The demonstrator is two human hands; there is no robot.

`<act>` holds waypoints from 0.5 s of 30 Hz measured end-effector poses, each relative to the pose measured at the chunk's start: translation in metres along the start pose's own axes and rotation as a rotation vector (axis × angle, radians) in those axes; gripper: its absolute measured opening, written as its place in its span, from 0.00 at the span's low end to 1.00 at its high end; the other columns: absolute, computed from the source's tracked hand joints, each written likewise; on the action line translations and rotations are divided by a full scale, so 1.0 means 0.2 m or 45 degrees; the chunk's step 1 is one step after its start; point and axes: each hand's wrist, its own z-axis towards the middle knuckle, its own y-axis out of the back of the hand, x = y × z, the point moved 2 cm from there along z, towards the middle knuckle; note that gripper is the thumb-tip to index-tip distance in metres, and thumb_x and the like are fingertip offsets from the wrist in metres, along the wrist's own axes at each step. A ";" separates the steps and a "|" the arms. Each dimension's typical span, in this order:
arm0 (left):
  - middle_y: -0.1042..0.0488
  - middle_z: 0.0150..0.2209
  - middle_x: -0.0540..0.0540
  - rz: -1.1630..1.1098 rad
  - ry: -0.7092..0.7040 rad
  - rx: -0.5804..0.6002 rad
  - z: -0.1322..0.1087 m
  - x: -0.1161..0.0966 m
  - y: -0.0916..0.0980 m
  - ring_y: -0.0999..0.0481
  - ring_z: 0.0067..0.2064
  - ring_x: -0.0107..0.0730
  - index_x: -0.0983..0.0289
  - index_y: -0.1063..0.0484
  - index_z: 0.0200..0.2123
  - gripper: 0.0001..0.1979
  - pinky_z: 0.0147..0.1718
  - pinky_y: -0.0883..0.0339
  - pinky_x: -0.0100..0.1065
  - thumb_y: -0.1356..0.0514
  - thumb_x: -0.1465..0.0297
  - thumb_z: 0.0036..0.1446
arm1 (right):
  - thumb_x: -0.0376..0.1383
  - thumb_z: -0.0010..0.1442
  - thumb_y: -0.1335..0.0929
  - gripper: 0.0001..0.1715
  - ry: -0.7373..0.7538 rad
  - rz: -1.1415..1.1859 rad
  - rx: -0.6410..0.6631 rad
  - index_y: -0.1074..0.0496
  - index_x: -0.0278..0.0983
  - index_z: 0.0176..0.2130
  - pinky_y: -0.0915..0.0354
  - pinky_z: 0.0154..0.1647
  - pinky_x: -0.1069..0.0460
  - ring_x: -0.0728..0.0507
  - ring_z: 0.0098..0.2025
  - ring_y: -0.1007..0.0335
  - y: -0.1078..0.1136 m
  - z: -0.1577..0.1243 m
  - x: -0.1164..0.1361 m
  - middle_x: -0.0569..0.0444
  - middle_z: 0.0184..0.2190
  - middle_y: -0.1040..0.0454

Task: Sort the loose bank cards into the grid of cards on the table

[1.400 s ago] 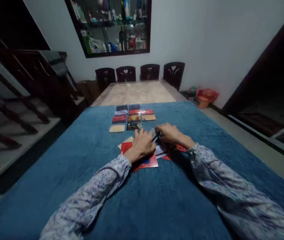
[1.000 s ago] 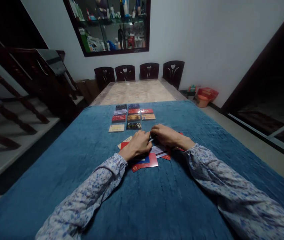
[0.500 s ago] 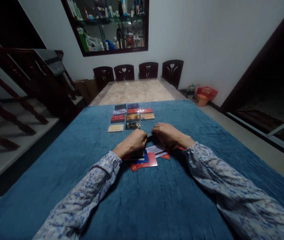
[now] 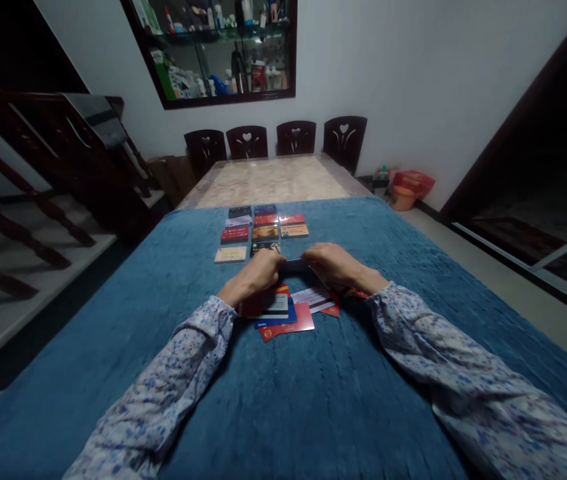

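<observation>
Over the middle of the table (image 4: 283, 180), well in from the left and right edges, a thin, dark, flat rectangular card (image 4: 294, 264) was held up, and from both ends at once! Its left end was pinched by the bare left hand (image 4: 256, 270), fingers curled in with hardly a gap; its right end was pinched by the bare right hand (image 4: 333, 262), curled just as tightly. What was printed on it could not be made out.

Right below, toward the near edge, a loose spread! A glossy red rectangular card (image 4: 299, 320) was laid lowest, overlapped by a deep-blue rectangular card (image 4: 292, 312), which in turn was partly covered by a pale rectangular card with a dark stripe (image 4: 277, 305). Closer to the right edge, a white rectangular card with a dark stripe (image 4: 313, 299) was set at a slant.

On the far-edge side, tidy stacks were ranged: a cream stack of cards (image 4: 230, 254), a black stack of cards (image 4: 264, 247) partly hidden by the left hand, then red, golden and navy ones behind. All were borne by a soft blue cloth (image 4: 293, 413). Along the far edge, four dark wooden chairs (image 4: 286, 140) were lined up.
</observation>
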 end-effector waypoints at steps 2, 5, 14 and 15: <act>0.17 0.35 0.60 0.003 0.000 -0.008 0.00 0.01 0.00 0.21 0.37 0.35 0.68 0.18 0.36 0.18 0.39 0.32 0.30 0.46 0.86 0.52 | 0.25 0.61 0.34 0.15 -0.035 0.028 0.000 0.22 0.38 0.42 0.41 0.38 0.53 0.44 0.40 0.28 0.00 0.00 0.00 0.49 0.38 0.20; 0.17 0.35 0.60 -0.008 0.007 -0.025 0.00 0.02 0.00 0.20 0.37 0.35 0.68 0.18 0.36 0.18 0.40 0.31 0.30 0.46 0.85 0.53 | 0.26 0.62 0.35 0.17 -0.077 0.039 0.003 0.24 0.39 0.48 0.41 0.40 0.52 0.44 0.41 0.27 -0.01 0.00 0.00 0.47 0.42 0.20; 0.18 0.40 0.58 -0.090 0.099 -0.179 -0.01 0.05 -0.04 0.20 0.41 0.36 0.67 0.25 0.51 0.23 0.43 0.29 0.34 0.47 0.85 0.55 | 0.29 0.66 0.37 0.19 -0.181 -0.032 0.025 0.33 0.39 0.55 0.44 0.38 0.52 0.43 0.42 0.28 -0.03 0.00 0.02 0.47 0.45 0.21; 0.18 0.38 0.58 -0.075 0.098 -0.182 -0.01 0.06 -0.05 0.20 0.40 0.37 0.67 0.25 0.50 0.21 0.42 0.29 0.34 0.47 0.84 0.55 | 0.29 0.66 0.38 0.19 -0.193 -0.044 0.035 0.34 0.39 0.56 0.44 0.38 0.52 0.43 0.43 0.28 -0.03 0.00 0.03 0.46 0.46 0.21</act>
